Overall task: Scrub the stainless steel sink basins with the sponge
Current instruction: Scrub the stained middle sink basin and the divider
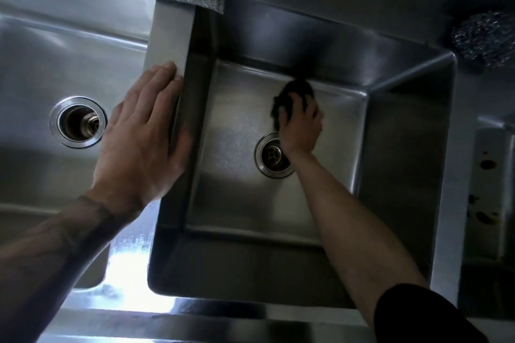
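Head view: mid-scrub in the right basin [228, 131], right hand [299, 125] curled tight on the dark sponge [292, 92] pressed at the floor's far edge above the drain [271, 156], left hand [145, 131] flat, fingers extended, empty, bracing on the divider [167, 44] between 2 basins; next, probably strokes toward drain and walls.

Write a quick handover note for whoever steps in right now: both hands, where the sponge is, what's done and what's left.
Right hand: pressing the dark sponge on the floor of the middle basin, at the back wall, just beyond the drain.
Left hand: empty, flat on the divider between basins.
Done: cannot tell how much is scrubbed.
Left: likely the rest of this basin, then the left basin.
Steel wool sits on the back right ledge.
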A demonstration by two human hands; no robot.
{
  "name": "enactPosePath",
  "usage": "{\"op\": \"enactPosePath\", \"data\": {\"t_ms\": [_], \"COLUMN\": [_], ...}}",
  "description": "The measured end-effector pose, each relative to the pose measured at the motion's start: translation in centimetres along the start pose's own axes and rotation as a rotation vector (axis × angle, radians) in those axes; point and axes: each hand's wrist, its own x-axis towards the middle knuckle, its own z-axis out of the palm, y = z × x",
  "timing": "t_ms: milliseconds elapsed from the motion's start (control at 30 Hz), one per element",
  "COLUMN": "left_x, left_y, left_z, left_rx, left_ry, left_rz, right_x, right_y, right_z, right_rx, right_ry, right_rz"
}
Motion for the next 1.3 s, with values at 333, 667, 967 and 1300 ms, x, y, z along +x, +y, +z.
{"op": "enactPosePath", "data": {"t_ms": [333, 667, 967, 1300], "left_x": [-0.1, -0.1, -0.2, -0.1], "left_y": [-0.1, 0.1, 0.0, 0.2], "left_z": [0.0, -0.2, -0.2, -0.3], "left_rx": [0.004, 0.001, -0.005, -0.007], "left_ry": [0.0, -0.024, -0.024, -0.014], "left_rz": [-0.012, -0.028, -0.022, -0.025], "right_x": [-1.4, -8.8, -9.8, -8.4], "right_y": [2.9, 0.9, 8.2, 0.9], "right_z": [-0.4, 1.0, -2.5, -0.3], "right_rx": [0.06, -0.141, -0.104, -0.157], "right_ry": [0.019, -0.301, -0.09, -0.183], "right_rz": [0.138, -0.789, -0.073, -0.468]}}
